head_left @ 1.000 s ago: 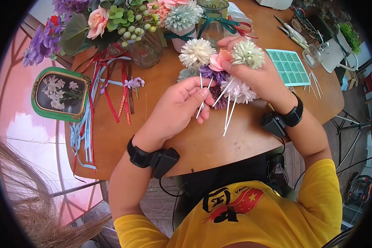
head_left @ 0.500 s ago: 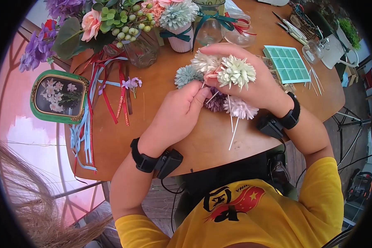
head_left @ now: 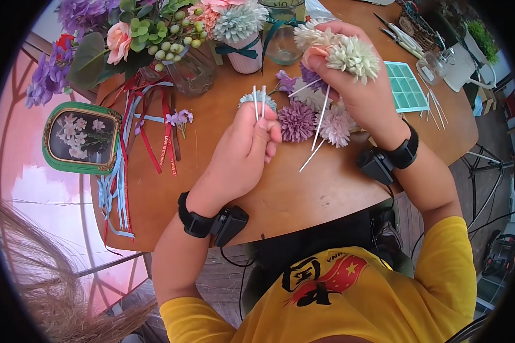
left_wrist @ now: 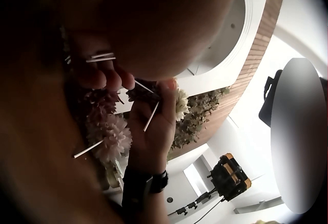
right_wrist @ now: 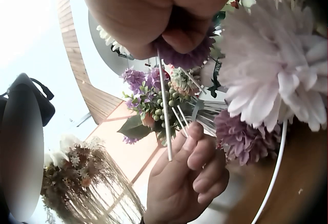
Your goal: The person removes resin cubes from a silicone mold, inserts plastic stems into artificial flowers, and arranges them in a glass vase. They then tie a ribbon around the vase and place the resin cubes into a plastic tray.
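Note:
My right hand [head_left: 365, 94] grips a small bunch of artificial flowers: a pale green bloom [head_left: 357, 59], a cream bloom [head_left: 310, 35] and a peach one [head_left: 316, 55]. Below its fingers a purple bloom [head_left: 309, 75] shows, with a thin white stem [right_wrist: 164, 101] pointing down. To the left, my left hand [head_left: 234, 148] pinches two white sticks [head_left: 260, 103] between thumb and finger, their ends pointing up. Behind that hand is a pale blue flower [head_left: 250, 99]. Between the hands lie a mauve flower [head_left: 297, 121] and a pale pink flower [head_left: 336, 127].
Vases with flowers, one a pink pot [head_left: 247, 57], stand at the back left. Red and blue ribbons [head_left: 167, 134] hang near a green picture frame [head_left: 69, 167]. On the right lie a mint compartment tray [head_left: 407, 86], loose white sticks [head_left: 437, 108] and pliers [head_left: 403, 40].
My left hand has drawn away from the bunch, down and left, with two white sticks upright in it. My right hand has lifted the flowers up and to the right.

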Tool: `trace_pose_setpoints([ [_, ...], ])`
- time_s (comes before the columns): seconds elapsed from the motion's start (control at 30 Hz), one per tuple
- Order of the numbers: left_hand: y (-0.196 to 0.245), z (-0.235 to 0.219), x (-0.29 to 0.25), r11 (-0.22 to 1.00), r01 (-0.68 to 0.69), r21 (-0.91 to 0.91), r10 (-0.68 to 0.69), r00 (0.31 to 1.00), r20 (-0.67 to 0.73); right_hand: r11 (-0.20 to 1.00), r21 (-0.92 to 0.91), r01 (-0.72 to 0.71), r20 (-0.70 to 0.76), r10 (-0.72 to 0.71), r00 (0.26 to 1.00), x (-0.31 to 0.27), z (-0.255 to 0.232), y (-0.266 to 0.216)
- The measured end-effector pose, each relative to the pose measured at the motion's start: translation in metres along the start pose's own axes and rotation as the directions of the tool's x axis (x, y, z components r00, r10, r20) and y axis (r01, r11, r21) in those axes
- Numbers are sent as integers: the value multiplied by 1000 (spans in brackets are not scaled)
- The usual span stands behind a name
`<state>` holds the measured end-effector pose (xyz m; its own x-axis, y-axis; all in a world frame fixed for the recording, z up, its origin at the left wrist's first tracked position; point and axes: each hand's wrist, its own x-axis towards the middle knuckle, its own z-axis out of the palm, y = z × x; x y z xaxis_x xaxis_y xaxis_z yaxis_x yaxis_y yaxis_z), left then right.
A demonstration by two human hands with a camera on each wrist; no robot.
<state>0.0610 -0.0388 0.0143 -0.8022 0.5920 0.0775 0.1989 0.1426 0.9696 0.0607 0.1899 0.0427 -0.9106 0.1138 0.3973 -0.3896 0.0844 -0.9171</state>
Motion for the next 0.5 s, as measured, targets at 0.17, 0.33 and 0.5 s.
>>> trace_pose_setpoints([
  [0.17, -3, 0, -1, 986, -167, -30, 161, 978, -135, 968, 241, -73, 184, 28, 983, -9, 9, -5],
  [0.33, 2, 3, -3, 971, -227, -79, 216, 969, -120, 964, 261, 51, 210, -109, 972, -17, 15, 4],
  [0.5, 1, 5, -8, 975, -191, 112, 186, 981, 46, 992, 115, 59, 321, -94, 943, -27, 17, 1],
])
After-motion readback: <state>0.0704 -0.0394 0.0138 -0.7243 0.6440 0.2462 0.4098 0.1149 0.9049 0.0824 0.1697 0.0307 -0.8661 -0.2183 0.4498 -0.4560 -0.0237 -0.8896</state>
